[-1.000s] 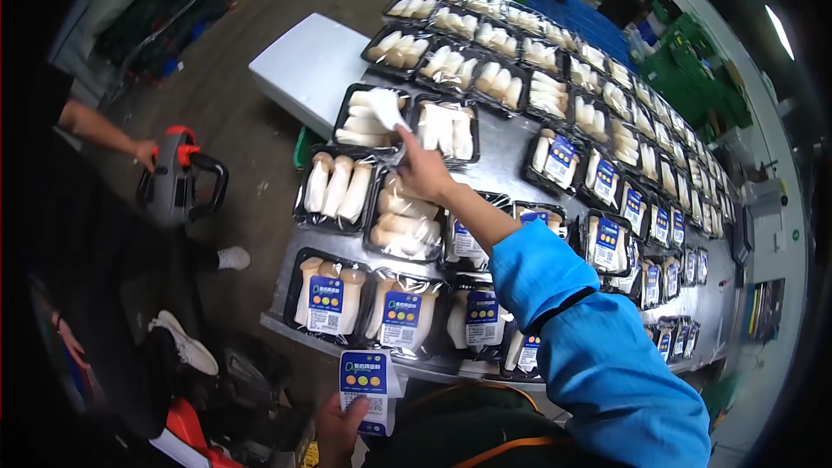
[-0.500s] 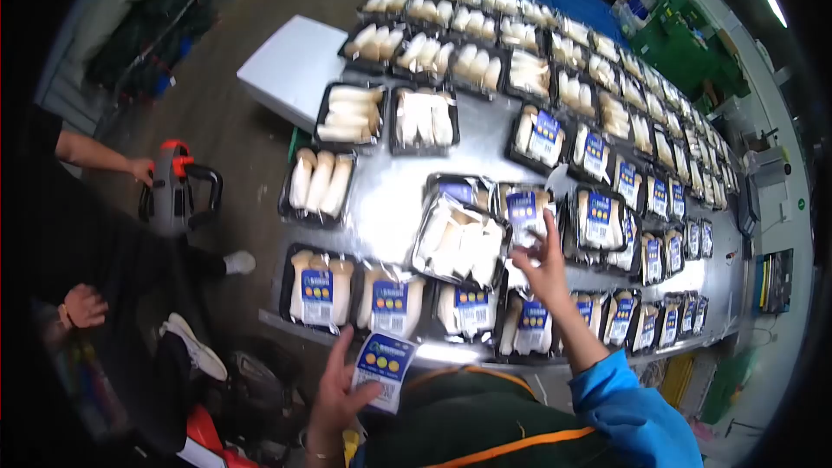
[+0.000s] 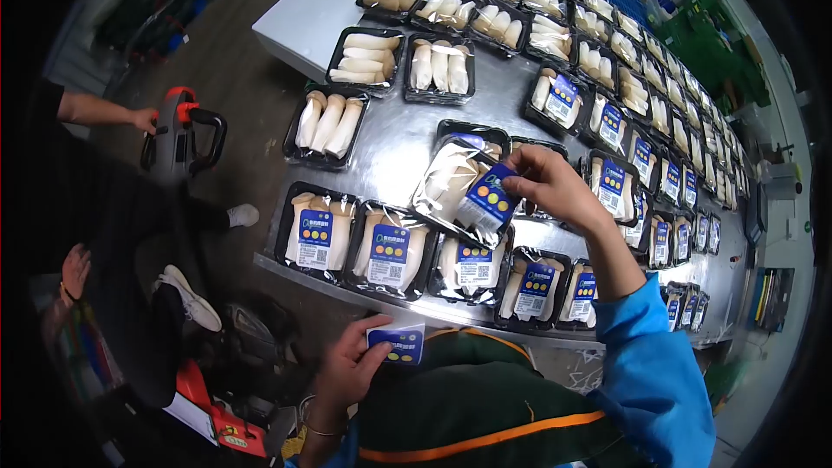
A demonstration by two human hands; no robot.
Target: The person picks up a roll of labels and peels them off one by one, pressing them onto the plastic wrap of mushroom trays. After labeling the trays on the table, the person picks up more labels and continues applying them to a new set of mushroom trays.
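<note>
A blue-and-white printed label (image 3: 487,199) is pinched between the thumb and fingers of my right hand (image 3: 559,191). It lies over the wrapped tray of king oyster mushrooms (image 3: 445,175), covering that tray's right part. This tray sits tilted, overlapping a labelled tray (image 3: 473,132) behind it. Low in front of my apron, my left hand (image 3: 347,371) grips blue-and-white labels (image 3: 400,343), thumb on top. Just beyond that hand, a row of labelled trays (image 3: 386,247) lines the table's front edge.
Wrapped mushroom trays (image 3: 498,26) fill the far side of the metal table (image 3: 381,165). A white box (image 3: 308,22) stands off its left end. On the left, a person in dark clothes (image 3: 113,182) has a hand on a red-and-grey handle (image 3: 178,134).
My right hand has moved left onto the unlabelled tray, where its label now shows. My left hand still holds labels, which have turned flatter. The view has shifted slightly.
</note>
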